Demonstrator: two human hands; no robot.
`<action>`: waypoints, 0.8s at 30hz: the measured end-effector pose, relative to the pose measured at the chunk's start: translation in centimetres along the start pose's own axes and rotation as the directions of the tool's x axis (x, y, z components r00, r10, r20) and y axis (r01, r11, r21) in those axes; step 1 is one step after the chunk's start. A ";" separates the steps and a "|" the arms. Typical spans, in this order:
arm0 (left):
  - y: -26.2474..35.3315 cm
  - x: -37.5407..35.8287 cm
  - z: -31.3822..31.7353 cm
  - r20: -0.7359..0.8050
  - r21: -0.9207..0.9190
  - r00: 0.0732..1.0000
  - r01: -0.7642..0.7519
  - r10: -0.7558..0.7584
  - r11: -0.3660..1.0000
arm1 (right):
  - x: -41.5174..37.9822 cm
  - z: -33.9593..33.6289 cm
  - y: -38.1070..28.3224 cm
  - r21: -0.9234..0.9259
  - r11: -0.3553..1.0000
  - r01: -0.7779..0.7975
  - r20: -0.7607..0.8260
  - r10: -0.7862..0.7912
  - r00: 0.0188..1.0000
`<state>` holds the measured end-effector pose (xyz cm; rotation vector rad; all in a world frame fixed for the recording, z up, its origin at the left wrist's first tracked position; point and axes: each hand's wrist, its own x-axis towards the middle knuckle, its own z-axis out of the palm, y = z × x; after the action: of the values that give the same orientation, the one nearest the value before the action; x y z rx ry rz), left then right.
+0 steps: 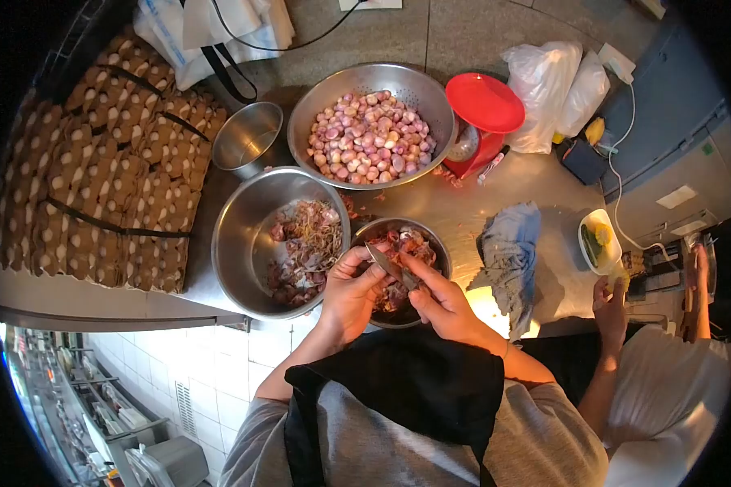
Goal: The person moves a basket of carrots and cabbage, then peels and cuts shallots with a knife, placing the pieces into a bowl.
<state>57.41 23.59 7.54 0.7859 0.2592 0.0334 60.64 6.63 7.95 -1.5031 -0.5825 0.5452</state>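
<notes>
In the head view, my right hand (445, 304) is closed around a small knife (384, 260), its blade pointing up and left. My left hand (352, 294) is closed close to the blade, fingers pinched; whatever it grips is hidden. Both hands are above a steel bowl (441, 243) of reddish shallot skins. To its left, a larger steel bowl (237, 235) contains unpeeled shallots (313, 223) with dry roots. Peeled pink shallots (371, 136) fill a big steel colander (428, 89) behind the bowls.
Stacked egg trays (114, 178) stand at left, beside an empty steel pot (248, 136). A red scale (485, 104), plastic bags (542, 93) and a grey-blue cloth (509, 256) are on the right. Another person's hand (610, 312) is near a white container (599, 242).
</notes>
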 end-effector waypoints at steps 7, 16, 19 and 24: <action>-0.9 -0.5 0.9 -0.005 0.193 0.992 -0.122 0.125 0.974 | 0.1 0.5 0.3 0.051 0.999 0.015 -0.095 -0.010 0.995; -1.4 -0.5 1.9 0.022 0.308 0.981 -0.190 0.193 0.932 | 1.0 0.2 0.0 0.507 0.853 -0.122 -0.019 0.153 0.988; -1.4 0.1 1.2 0.060 0.272 0.995 -0.089 0.075 0.958 | 0.9 -0.5 -0.2 0.673 0.723 -0.156 0.058 0.158 0.986; -1.8 0.8 0.4 0.010 0.489 0.985 -0.155 0.173 0.858 | 1.0 -0.8 0.4 0.573 0.812 -0.111 -0.044 0.166 0.985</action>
<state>58.18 22.12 6.34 1.3159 0.2347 0.1473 61.94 6.69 7.60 -0.9904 -0.2012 0.6883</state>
